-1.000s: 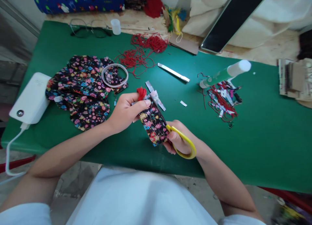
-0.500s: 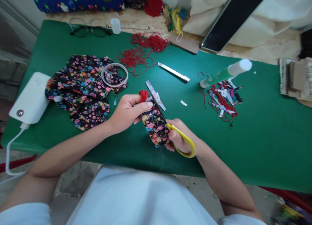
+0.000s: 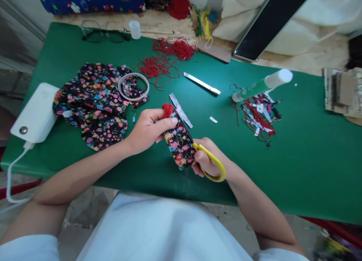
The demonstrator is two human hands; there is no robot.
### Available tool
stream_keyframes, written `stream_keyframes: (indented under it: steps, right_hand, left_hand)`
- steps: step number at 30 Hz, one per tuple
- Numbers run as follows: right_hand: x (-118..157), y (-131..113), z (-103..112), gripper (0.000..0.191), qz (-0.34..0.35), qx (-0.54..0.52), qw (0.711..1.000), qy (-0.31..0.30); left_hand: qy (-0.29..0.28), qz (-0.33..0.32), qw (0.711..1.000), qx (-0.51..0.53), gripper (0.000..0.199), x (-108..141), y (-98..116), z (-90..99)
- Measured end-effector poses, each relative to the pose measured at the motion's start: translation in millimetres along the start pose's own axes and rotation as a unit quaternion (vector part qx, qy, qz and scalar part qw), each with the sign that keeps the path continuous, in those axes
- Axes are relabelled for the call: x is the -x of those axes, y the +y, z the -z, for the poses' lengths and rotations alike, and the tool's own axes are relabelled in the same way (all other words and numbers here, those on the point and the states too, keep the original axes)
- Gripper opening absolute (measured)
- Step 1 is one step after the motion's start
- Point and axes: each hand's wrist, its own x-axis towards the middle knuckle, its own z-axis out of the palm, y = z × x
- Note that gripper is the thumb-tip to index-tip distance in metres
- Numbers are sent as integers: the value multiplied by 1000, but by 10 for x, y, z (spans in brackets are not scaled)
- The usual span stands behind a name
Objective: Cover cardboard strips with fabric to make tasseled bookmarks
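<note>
My left hand [image 3: 152, 127] pinches the upper end of a black floral fabric piece [image 3: 180, 146], its thumb lying across it. A red yarn tuft [image 3: 167, 110] sticks out above that thumb. Yellow-handled scissors [image 3: 216, 165] are in my right hand [image 3: 207, 155], their dark blades lying along the fabric's upper right edge and pointing up toward my left thumb. The blades look nearly closed. Just beyond them lies a narrow pale strip [image 3: 181, 110] on the green table [image 3: 296, 159]. The fingers beneath the fabric are partly hidden.
Black floral cloth [image 3: 96, 103] with a tape ring [image 3: 120, 88] lies left, beside a white power bank [image 3: 35, 112]. Red cord [image 3: 154, 67], a silver cutter [image 3: 201, 83], a glue bottle [image 3: 254, 87] and a scrap pile [image 3: 258, 119] lie beyond my hands. Eyeglasses [image 3: 106, 37] rest at the back.
The scissor blades have closed a little along the fabric edge, and the yellow handles shifted slightly left. The small crumpled bit by the blade tips no longer shows. My left hand stays nearly still.
</note>
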Motion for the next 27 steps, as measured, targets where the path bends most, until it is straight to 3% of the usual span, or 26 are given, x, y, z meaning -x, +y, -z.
stream_keyframes:
  steps: [13, 22, 27]
  right_hand:
    - [-23, -27, -25, 67, 0, -2, 1000, 25]
    - [-31, 13, -85, 59, 26, -55, 988, 142]
    - [-54, -128, -118, 43, 21, 8, 983, 182]
  left_hand:
    - [1, 4, 999, 35, 31, -8, -30, -17]
    - [-14, 11, 999, 51, 22, 3, -15, -34]
    - [-14, 18, 998, 61, 23, -11, -25, -66]
